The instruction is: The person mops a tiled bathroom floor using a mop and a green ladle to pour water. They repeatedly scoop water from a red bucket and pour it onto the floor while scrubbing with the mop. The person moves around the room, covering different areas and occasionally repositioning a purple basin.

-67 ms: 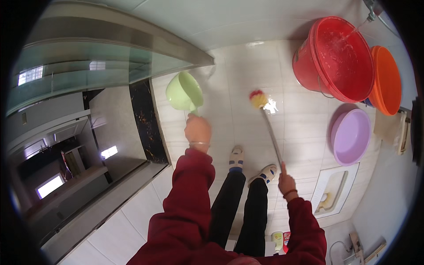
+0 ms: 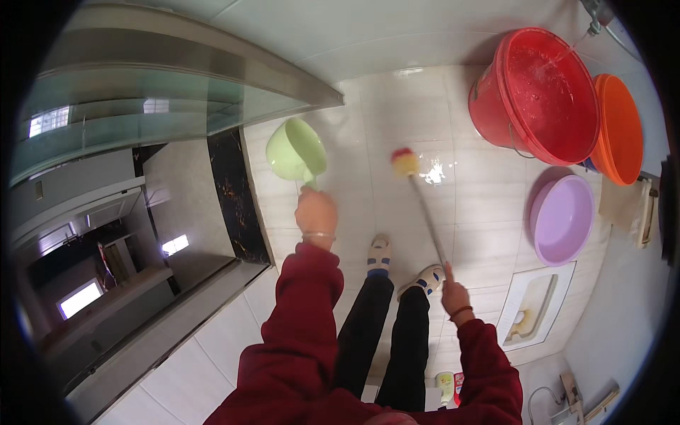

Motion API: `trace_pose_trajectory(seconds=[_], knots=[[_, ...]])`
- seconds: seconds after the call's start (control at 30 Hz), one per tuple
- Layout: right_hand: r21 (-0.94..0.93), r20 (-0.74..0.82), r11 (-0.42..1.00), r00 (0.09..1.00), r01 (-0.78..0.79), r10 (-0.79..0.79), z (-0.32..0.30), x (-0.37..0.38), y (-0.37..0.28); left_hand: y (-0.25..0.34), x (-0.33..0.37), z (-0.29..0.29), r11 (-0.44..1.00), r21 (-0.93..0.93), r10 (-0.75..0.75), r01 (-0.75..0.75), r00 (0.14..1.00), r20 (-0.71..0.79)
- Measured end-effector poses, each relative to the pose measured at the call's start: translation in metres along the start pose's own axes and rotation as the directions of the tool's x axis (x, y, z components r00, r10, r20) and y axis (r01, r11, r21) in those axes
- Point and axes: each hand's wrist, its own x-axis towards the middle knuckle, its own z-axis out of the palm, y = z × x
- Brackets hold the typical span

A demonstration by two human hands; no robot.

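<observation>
My left hand (image 2: 316,214) is closed round the handle of a light green water dipper (image 2: 289,150), which is tilted over the floor beside the glass door. In my right hand (image 2: 455,296) is the long grey handle of a toilet brush (image 2: 406,162). Its round head, red and yellow, is at the pale tiles, a little blurred; whether it touches them I cannot tell. A wet, shiny patch (image 2: 433,170) lies just right of the brush head.
Water runs from a tap (image 2: 596,27) into a red bucket (image 2: 489,99) at the far right. Beside it stand an orange bucket (image 2: 623,134) and a purple basin (image 2: 564,221). A squat toilet (image 2: 507,319) is set in the floor. Bottles (image 2: 445,386) stand near my feet.
The brush head has swung a little to the left, and my right hand has shifted slightly left with it. The dipper has hardly moved.
</observation>
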Motion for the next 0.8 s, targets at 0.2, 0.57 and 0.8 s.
trace_pose_trajectory(seconds=[0.2, 0.57, 0.8], knots=[[-0.064, 0.056, 0.976, 0.977, 0.207, -0.204, -0.014, 0.105, -0.107, -0.026, -0.043, -0.021, 0.902, -0.431, 0.045, -0.017, 0.997, 0.055], [-0.012, -0.024, 0.998, 0.998, -0.066, 0.066, -0.017, 0.019, 0.010, -0.054, -0.115, -0.040, 0.389, -0.708, -0.238, 0.589, 0.807, 0.540], [0.175, -0.225, 0.979, 0.972, 0.107, -0.066, -0.079, 0.111, -0.071, -0.046, -0.130, -0.037, 0.463, -0.682, -0.231, 0.566, 0.820, 0.524]])
